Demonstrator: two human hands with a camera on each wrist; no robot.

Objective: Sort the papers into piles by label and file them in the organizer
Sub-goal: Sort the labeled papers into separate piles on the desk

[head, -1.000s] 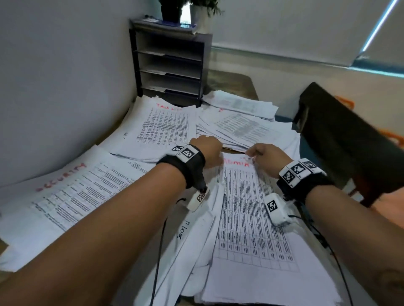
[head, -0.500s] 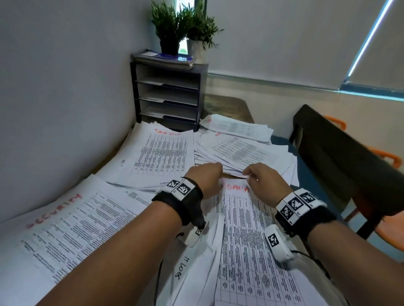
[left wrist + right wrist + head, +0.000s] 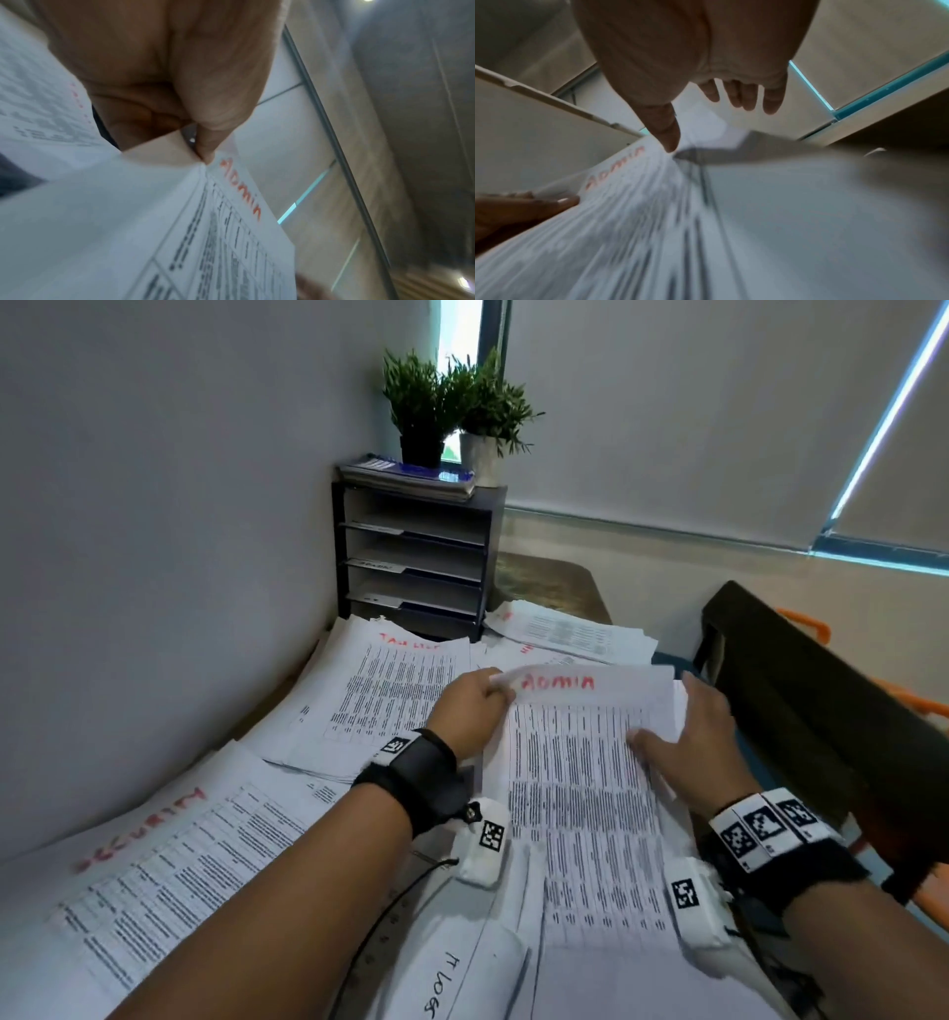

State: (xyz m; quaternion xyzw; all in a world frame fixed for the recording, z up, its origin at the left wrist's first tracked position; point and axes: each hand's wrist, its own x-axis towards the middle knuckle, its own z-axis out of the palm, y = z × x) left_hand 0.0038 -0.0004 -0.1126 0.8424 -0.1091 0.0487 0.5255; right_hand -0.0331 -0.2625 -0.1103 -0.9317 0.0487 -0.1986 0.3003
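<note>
A stack of printed sheets marked "Admin" in red (image 3: pixel 580 788) lies in front of me with its far end lifted off the desk. My left hand (image 3: pixel 472 706) pinches its top left corner between thumb and fingers (image 3: pixel 203 156), right beside the red word on the Admin stack (image 3: pixel 231 243). My right hand (image 3: pixel 688 731) holds the right edge, thumb on the printed face and fingers behind it. In the right wrist view my right hand (image 3: pixel 706 123) has its thumb tip on the Admin stack (image 3: pixel 628 203). The dark shelved organizer (image 3: pixel 416 557) stands in the far corner.
Other piles cover the desk: "Security" (image 3: pixel 179 855) at the left, a red-labelled pile (image 3: pixel 395 690) before the organizer, another (image 3: pixel 565 629) at the back right. An "IT log" sheet (image 3: pixel 447 983) lies near me. A dark chair back (image 3: pixel 821 711) stands right. Two potted plants (image 3: pixel 452 408) top the organizer.
Both hands lay on the far edge of the flat Admin stack; now they have taken hold of it and raised that end. The head view has tilted upward.
</note>
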